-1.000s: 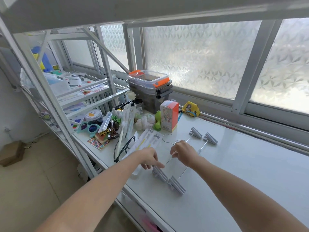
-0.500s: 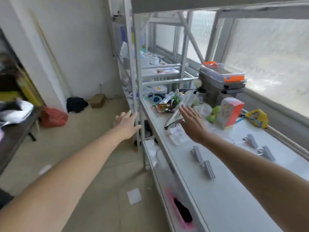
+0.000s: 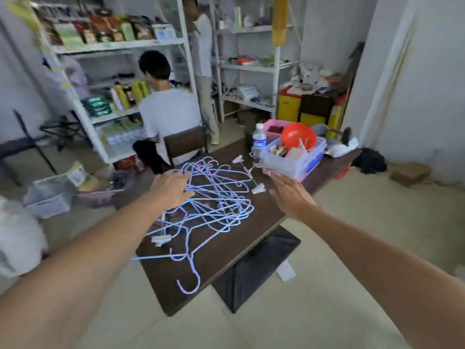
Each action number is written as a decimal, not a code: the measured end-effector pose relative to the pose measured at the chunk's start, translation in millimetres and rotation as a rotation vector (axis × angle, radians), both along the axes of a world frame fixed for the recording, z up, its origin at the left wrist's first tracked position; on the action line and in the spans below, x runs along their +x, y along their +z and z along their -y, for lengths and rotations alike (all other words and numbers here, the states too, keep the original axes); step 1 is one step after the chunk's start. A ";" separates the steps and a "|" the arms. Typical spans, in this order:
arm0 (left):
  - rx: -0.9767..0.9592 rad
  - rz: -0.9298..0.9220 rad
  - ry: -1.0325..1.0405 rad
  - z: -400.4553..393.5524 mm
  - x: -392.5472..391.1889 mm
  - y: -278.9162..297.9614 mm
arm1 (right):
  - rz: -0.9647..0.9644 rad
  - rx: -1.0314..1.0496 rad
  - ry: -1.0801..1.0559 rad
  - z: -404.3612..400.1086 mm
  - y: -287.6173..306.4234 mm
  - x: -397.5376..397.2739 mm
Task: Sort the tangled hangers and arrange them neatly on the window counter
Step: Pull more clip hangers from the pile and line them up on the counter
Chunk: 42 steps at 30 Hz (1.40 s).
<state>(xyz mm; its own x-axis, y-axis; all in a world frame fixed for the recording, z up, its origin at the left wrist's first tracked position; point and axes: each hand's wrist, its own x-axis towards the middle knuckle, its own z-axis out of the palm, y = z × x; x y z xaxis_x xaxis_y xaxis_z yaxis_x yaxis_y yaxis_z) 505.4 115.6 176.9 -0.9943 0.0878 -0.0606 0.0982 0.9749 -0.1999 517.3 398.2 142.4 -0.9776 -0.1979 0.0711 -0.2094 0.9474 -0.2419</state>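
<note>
Head view shows a big tangled pile of light blue wire hangers (image 3: 214, 197) on a dark brown table (image 3: 251, 238). Left hand (image 3: 171, 188) reaches over the pile's far left edge, fingers straight and spread, holding nothing. Right hand (image 3: 286, 195) is flat and spread too, just right of the pile, near a clear plastic box (image 3: 294, 159) with a red bowl (image 3: 299, 138) inside.
</note>
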 end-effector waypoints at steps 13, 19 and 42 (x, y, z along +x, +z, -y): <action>0.078 0.197 0.252 142.7 -80.2 -117.6 | 0.280 0.049 0.177 170.1 -92.0 -153.1; 0.362 0.243 0.600 123.0 -136.7 -169.6 | 0.362 0.032 0.235 166.9 -136.6 -227.4; 0.594 0.020 1.283 133.6 -180.6 -217.5 | 0.306 -0.049 0.152 143.1 -176.4 -352.1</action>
<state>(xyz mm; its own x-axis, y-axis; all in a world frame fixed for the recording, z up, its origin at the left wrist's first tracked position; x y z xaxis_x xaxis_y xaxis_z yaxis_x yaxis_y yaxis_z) 324.9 -17.9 -40.6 -0.4011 -0.8466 -0.3497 -0.9102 0.3253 0.2564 165.2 255.1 -34.0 -0.9147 -0.3467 -0.2076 -0.2582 0.8967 -0.3595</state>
